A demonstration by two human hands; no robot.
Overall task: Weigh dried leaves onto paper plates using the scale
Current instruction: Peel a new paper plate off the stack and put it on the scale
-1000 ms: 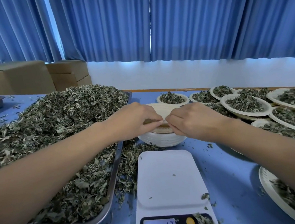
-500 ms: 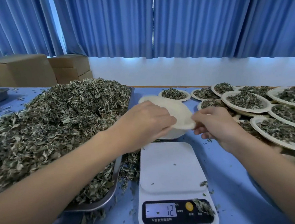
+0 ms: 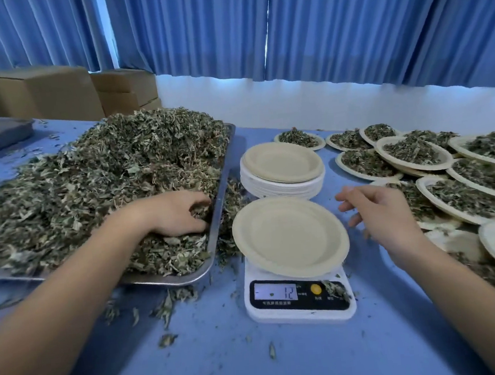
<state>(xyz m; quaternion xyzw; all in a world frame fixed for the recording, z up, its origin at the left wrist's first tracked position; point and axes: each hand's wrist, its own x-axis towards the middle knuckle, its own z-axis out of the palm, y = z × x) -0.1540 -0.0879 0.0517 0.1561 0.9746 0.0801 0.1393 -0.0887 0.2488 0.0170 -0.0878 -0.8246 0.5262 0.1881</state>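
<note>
Head: left hand amid dried leaves

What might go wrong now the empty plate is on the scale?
1. The plate overhangs the scale; leaves dropped near its rim may tip it.
2. The display reads 12 with the plate empty, so portions may come out wrong.
3. The left hand grabs leaves at the tray edge; more may spill onto the table.

dried leaves at 9 o'clock: dull grey-green. tray: silver. paper plate on scale: plain cream. scale white, panel black, button yellow. table: blue. curtains at 12 o'clock: blue, vertical folds. boxes at 10 o'clock: brown.
</note>
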